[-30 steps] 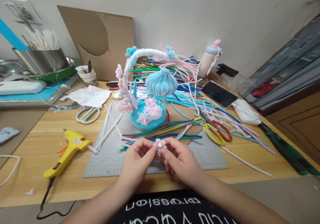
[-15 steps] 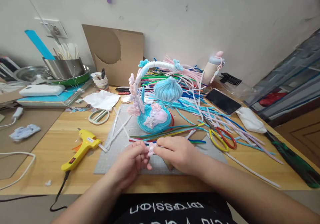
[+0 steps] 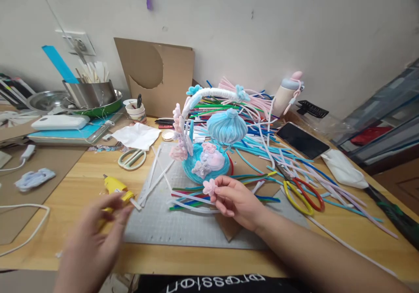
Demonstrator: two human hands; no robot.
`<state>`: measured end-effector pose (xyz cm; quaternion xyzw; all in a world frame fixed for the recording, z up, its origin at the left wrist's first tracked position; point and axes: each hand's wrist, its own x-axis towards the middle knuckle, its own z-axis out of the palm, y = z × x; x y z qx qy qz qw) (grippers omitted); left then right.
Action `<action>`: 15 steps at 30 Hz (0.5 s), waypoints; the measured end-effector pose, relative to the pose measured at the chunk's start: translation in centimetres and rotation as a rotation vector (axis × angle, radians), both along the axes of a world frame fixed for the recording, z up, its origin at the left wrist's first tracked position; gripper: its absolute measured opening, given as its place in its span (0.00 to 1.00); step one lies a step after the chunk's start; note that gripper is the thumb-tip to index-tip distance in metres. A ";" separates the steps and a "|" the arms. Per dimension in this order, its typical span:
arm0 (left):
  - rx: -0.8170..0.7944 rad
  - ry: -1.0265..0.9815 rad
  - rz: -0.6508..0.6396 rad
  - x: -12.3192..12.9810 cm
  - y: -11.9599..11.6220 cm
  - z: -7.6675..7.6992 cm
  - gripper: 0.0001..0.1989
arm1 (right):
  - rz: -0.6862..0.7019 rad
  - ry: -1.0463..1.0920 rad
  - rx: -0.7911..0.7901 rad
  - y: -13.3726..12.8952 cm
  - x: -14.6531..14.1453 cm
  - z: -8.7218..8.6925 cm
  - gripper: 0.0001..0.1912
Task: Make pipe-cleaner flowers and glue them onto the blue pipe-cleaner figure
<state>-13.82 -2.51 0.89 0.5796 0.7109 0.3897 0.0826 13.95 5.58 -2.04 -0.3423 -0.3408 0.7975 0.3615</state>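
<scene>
My right hand (image 3: 235,201) pinches a small pink flower (image 3: 210,187) between thumb and fingertips, just in front of the blue fuzzy base. My left hand (image 3: 98,236), blurred, is over the yellow glue gun (image 3: 114,185) and covers its handle; its fingers are apart, and whether they touch the gun cannot be made out. Behind the flower stands a craft piece with a blue round base (image 3: 191,166), a white arched stem (image 3: 216,93) and a hanging blue shell-like shape (image 3: 227,126). Pink and lilac pieces sit on the base.
A grey cutting mat (image 3: 157,227) lies under the craft piece. Scissors with red and yellow handles (image 3: 296,197) and a black phone (image 3: 303,140) are at the right. Pipe cleaners (image 3: 281,153) spread behind. Pale-handled scissors (image 3: 132,159) lie left of the mat.
My left hand has let go of the pink flower and moved left to the glue gun. My right hand keeps the flower, now turned face-on and slightly further right. The view has shifted a little.
</scene>
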 end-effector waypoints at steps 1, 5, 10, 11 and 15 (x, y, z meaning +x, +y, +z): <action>-0.024 0.186 0.091 -1.3 0.0 -0.2 0.19 | -0.017 0.008 -0.007 0.1 0.1 -0.1 0.16; -0.187 0.776 0.104 -5.9 0.6 -2.1 0.27 | -0.069 0.023 0.011 0.1 0.2 -0.5 0.16; -0.277 0.643 -0.014 -7.4 1.1 -3.7 0.19 | -0.102 0.004 0.017 0.1 0.2 -0.7 0.16; -0.300 0.639 0.003 -7.4 1.2 -3.5 0.19 | -0.109 -0.003 0.024 0.1 0.2 -0.7 0.16; -0.251 0.337 0.102 -6.8 0.8 -2.2 0.23 | -0.130 -0.054 0.064 0.0 0.1 -0.6 0.16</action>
